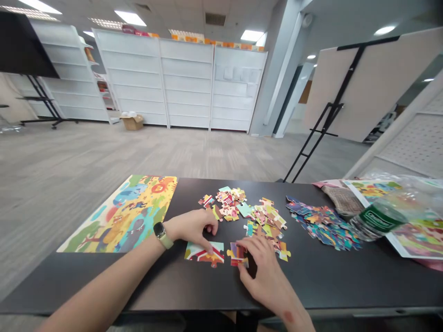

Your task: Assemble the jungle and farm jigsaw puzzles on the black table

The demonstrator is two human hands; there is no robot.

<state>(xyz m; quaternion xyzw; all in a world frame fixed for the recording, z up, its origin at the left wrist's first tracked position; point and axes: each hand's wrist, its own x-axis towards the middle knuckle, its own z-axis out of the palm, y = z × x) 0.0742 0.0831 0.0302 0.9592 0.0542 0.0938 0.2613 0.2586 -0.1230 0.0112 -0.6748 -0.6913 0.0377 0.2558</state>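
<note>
So our hands are apart here, close but not touching. Our left hand [197, 226] has one fingertip down on a little puzzle section [195, 253] with red and white on it, other fingers curled; can't tell if it's gripping anything. Our right hand [263, 267] has thumb and fingers pinched on opposite edges of a reddish-purple puzzle piece [234, 253], just to the right of that section with a small gap between. Both bits are near the front of the black table [159, 290], though we can't tell if the pinched piece is touching it. There's a watch [159, 229] on our left wrist, pale green band.

Right behind our hands is a messy heap of loose pieces [230, 198], spilling over behind the right one. Off to the left we've got a cartoon animal sheet [121, 214] lying flat. Over on the right there's a bluish pile of pieces [325, 223], and just beside it a green-labelled clear bottle [377, 219], tipped over by more printed sheets [420, 235]. Further back: grey floor [207, 152], cardboard box [132, 122], white shelving [187, 83].
</note>
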